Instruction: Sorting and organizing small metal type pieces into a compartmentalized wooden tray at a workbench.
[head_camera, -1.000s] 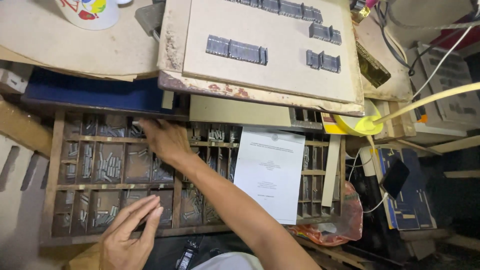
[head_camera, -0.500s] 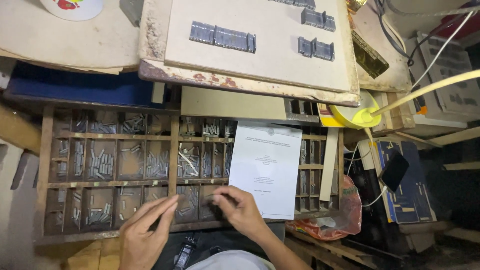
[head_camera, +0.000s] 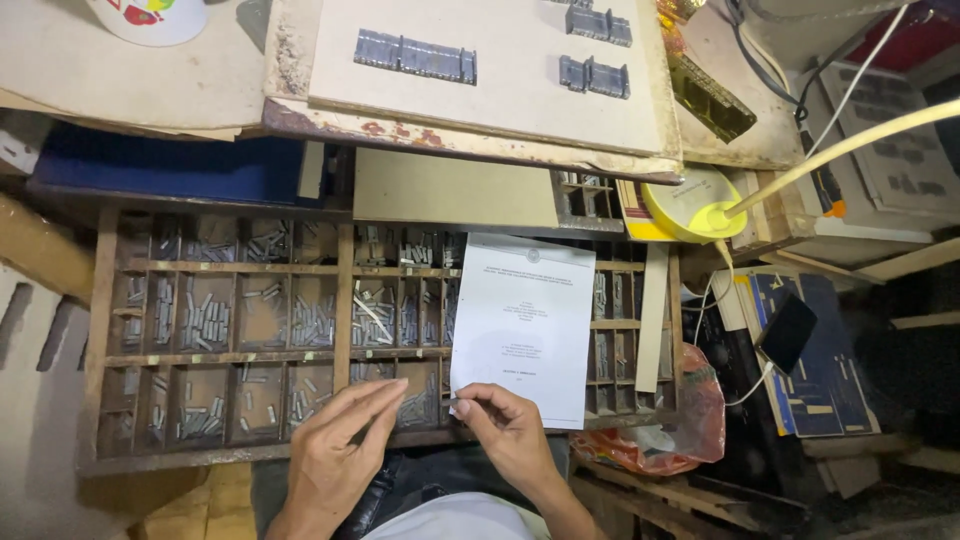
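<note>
Now right hand (head_camera: 505, 432) pinches type (small) (head_camera: 457, 403).

Warm, bright light up top on the pale beige cardboard sheet (head_camera: 500, 70); dark wooden compartment tray (head_camera: 115, 300) dimmer, w/ deep shadow at right & bottom edges. Sharp mid-frame; wide-angle bend at edges.

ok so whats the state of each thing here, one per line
shallow wooden compartment tray: pulled open, cells holding small grey metal pieces
white printed paper sheet: flat across the tray
left hand: open, fingers on the tray
right hand: pinching a small piece
yellow desk lamp: lit
</note>
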